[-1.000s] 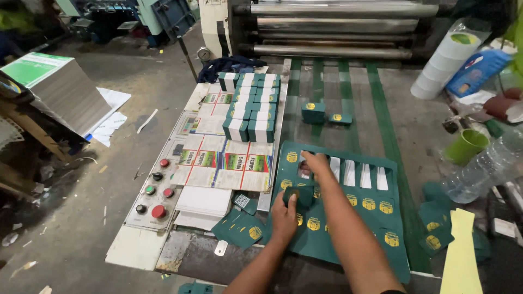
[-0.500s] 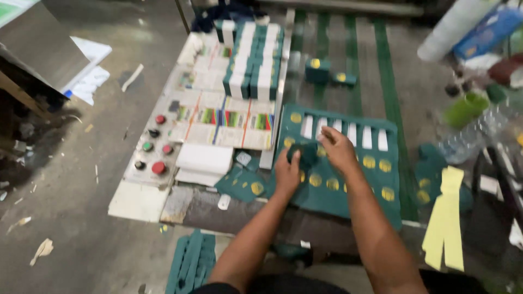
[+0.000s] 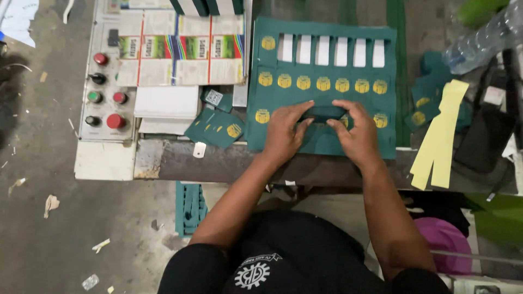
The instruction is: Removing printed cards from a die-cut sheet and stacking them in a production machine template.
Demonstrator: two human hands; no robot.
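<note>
Green die-cut sheet [image 3: 321, 81], left hand [image 3: 283, 133], right hand [image 3: 357, 136] pinching its panel

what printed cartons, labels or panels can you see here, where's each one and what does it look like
Green die-cut sheet: on the bench under both hands, yellow round emblems, a row of white slots.
Left hand and right hand: fingers pressing one blank in it.
Loose green blanks: left of the sheet, small, yellow emblem.
Flat carton sheets: farther left, white with red, green and yellow bands.
Control panel: far left, grey, red, green and black buttons.
Pale yellow strips: right edge, hanging over.
</note>
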